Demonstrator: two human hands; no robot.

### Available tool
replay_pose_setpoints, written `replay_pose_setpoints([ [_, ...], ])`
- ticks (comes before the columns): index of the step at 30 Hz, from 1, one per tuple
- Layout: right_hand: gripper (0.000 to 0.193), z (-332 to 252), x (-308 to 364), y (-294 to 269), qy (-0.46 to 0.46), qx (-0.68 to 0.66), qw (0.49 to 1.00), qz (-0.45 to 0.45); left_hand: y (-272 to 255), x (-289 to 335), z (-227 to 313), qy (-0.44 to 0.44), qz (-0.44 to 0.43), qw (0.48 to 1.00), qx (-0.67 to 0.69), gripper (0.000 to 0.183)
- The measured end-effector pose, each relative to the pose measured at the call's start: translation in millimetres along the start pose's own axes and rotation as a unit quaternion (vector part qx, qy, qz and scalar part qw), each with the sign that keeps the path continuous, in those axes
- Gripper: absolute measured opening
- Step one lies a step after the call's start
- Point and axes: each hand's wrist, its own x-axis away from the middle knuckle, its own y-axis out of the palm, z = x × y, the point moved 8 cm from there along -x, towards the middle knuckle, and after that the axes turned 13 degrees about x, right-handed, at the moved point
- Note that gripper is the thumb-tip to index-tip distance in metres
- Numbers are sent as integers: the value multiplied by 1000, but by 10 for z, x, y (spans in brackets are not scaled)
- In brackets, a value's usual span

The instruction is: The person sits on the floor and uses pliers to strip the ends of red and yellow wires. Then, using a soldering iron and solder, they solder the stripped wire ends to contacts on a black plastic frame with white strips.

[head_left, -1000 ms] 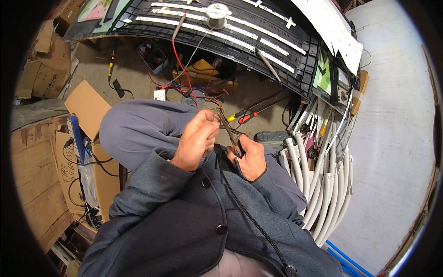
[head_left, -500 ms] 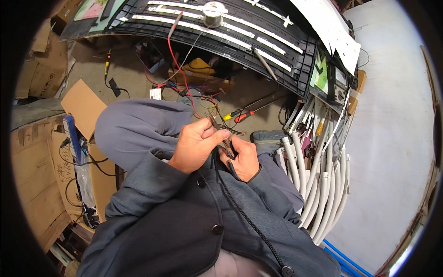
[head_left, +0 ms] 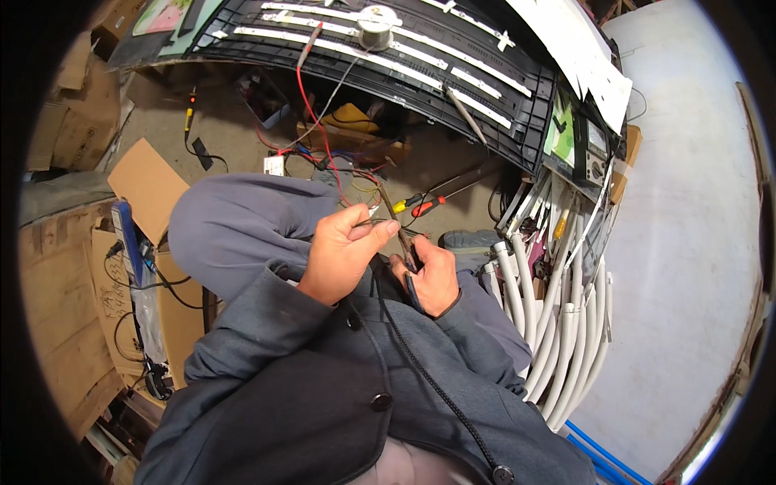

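Note:
Both my hands meet in front of my jacket, above my lap. My left hand [head_left: 343,249] is closed, its thumb and forefinger pinching a thin dark wire [head_left: 373,221]. Wrapped in my right hand [head_left: 430,276] is a slim pair of pliers [head_left: 406,240] with brownish metal jaws and a dark handle; its exact kind is hard to make out. The jaws point away from me, just right of my left thumb. Loose wire ends [head_left: 370,184] lie beyond my fingers. A yellow-handled screwdriver [head_left: 406,202] and a red-handled screwdriver [head_left: 428,206] lie on the floor past my hands.
A black panel [head_left: 323,61] with white strips stands ahead, bearing a solder spool [head_left: 375,28], a red test probe [head_left: 309,47] and a grey probe [head_left: 465,111]. A multimeter [head_left: 596,167] sits at right, above white tubes [head_left: 570,347]. Cardboard boxes [head_left: 182,311] flank my left.
The pliers' jaws have swung away from my left fingertips and now reach farther forward. My right hand has shifted slightly right and nearer me, while my left has barely moved.

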Motion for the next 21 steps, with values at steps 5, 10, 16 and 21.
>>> replay_pose_setpoints([
  [5, 39, 460, -52, 94, 48, 173, 983, -32, -39, -30, -99, -54, -8, 998, 30, 46],
  [10, 43, 1210, -29, 193, 58, 340, 937, -61, -62, 2, -49, -42, -16, 998, 35, 38],
  [16, 65, 2413, 85, 379, 178, 421, 866, -202, 37, 57, 364, -55, -64, 990, 113, 26],
  [21, 63, 2780, 45, 521, 232, 416, 859, -188, 0, 240, 933, -34, -89, 985, 144, 17],
])
